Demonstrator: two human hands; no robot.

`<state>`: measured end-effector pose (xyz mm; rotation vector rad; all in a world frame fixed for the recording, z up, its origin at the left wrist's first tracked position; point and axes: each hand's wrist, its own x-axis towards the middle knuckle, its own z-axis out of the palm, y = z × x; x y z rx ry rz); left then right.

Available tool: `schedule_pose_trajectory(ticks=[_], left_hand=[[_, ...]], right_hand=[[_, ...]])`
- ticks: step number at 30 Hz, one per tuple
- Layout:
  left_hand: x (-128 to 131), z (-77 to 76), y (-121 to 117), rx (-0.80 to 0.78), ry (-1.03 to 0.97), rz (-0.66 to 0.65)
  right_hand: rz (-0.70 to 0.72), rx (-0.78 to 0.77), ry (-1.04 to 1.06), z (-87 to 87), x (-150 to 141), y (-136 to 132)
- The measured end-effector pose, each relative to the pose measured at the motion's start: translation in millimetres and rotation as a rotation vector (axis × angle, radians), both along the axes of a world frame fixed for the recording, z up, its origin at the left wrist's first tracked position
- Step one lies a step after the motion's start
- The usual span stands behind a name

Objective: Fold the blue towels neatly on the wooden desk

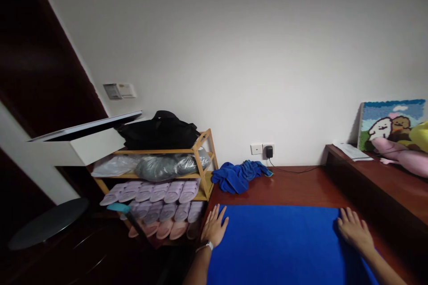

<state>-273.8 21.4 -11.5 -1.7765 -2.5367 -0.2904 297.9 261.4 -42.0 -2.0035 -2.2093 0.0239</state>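
A flat blue mat (277, 245) lay on the red-brown table (301, 189), a crumpled blue cloth (237, 177) at the table's far-left corner

The mat (274, 245) is a single plain, deep blue sheet, apparently rectangular, with an even, matt surface and no pattern to be seen. It lies spread out flat on the desk (301, 189), unfolded, with no clear creases. Its straight far edge stops short of the desk's back, and its left edge runs near the desk's left edge. The 2 side edges are partly covered, a darker band of shade falls along the right one, and the near edge is out of view.
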Motion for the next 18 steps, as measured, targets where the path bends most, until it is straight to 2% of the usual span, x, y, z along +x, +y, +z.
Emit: schedule_pose_trajectory(ticks=[2, 4, 7, 9, 10, 12, 14, 16, 18], left_hand=[[0.0, -1.5, 0.3, 0.006, -0.005, 0.0], [-0.2, -3.5, 0.6, 0.019, -0.008, 0.002], [0.2, -4.8, 0.6, 0.029, -0.019, 0.002], [0.9, -3.9, 0.0, 0.025, -0.025, 0.003], [1.3, -3.2, -0.3, 0.022, -0.025, 0.005], [1.9, -1.5, -1.0, 0.01, -0.022, 0.008], [2.1, -0.4, -1.4, 0.004, -0.018, 0.007], [1.9, -0.3, -1.3, 0.007, -0.018, 0.003], [1.4, -1.3, -0.7, 0.017, -0.018, 0.0]], right_hand=[[0.104, 0.037, 0.006, 15.0, -55.1, -24.9], [0.293, 0.048, 0.07, 26.6, -125.6, -59.5], [0.554, -0.033, 0.202, 36.8, -229.8, -114.3], [0.682, -0.12, 0.249, 41.7, -279.2, -140.3], [0.717, -0.16, 0.255, 43.9, -294.8, -147.8], [0.731, -0.213, 0.238, 46.3, -306.8, -150.8], [0.694, -0.206, 0.214, 44.0, -294.0, -139.7], [0.631, -0.165, 0.186, 36.4, -259.7, -118.2], [0.532, -0.138, 0.133, 25.0, -207.8, -90.2]])
